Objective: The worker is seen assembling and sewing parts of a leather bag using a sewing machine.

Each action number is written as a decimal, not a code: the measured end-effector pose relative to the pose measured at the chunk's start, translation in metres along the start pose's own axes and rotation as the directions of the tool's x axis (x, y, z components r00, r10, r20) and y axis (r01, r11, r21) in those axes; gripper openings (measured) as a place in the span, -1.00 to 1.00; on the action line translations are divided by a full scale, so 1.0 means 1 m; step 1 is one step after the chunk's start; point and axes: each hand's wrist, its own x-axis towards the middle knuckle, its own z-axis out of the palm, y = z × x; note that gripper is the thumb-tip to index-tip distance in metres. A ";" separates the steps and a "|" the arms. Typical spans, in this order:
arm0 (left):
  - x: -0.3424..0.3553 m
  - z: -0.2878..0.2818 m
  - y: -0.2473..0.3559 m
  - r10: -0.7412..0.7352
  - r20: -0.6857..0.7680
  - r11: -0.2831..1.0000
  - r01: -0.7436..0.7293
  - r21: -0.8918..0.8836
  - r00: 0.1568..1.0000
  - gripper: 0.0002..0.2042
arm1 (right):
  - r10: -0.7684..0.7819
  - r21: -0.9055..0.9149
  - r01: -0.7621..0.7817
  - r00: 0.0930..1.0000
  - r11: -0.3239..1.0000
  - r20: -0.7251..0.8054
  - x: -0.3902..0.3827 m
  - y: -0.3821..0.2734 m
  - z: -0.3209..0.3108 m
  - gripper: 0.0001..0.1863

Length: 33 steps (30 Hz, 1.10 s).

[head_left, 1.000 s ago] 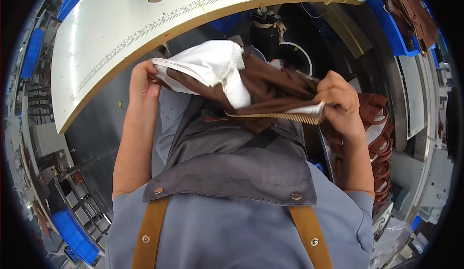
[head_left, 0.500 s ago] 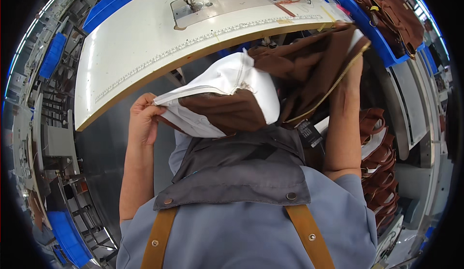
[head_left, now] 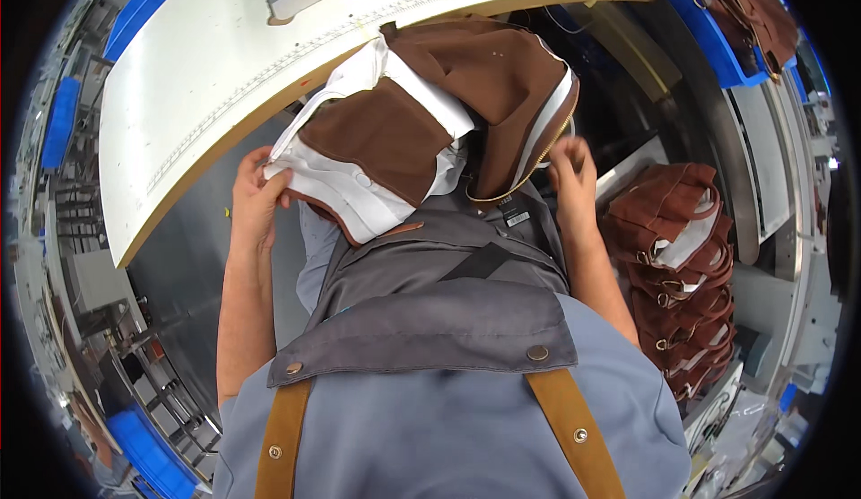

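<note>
Brown workpiece (head_left: 417, 131), underside unseen

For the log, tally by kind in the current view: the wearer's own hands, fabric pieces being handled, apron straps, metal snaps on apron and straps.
Left hand and right hand: 2
Brown-and-white fabric piece: 1
Tan straps: 2
Metal snaps: 4
Total: 9

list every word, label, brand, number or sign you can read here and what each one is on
No word, brand, number or sign reads clearly.
Small black rectangular label with a pale block, just below the brass-coloured metal zipper of the brown and white fabric piece: print too small to read.
Fine dark measuring scale along the near edge of the smooth white tabletop: marks show, any figures too small and blurred.
</note>
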 end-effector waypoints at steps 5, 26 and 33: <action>-0.026 0.010 -0.028 -0.238 0.151 0.952 0.262 -0.161 0.959 -0.59 | -0.146 -0.224 0.226 0.935 0.948 0.324 -0.064 -0.007 -0.017 -0.71; -0.055 -0.046 0.155 0.380 -0.112 0.866 -0.395 -0.306 0.918 -0.46 | -0.652 0.087 0.684 0.720 0.724 -0.238 0.004 -0.176 -0.066 -0.75; -0.004 -0.116 0.305 0.511 -0.161 0.841 -0.451 0.300 0.845 -0.45 | -0.567 0.316 0.516 0.818 0.796 0.095 -0.029 -0.181 0.009 -0.87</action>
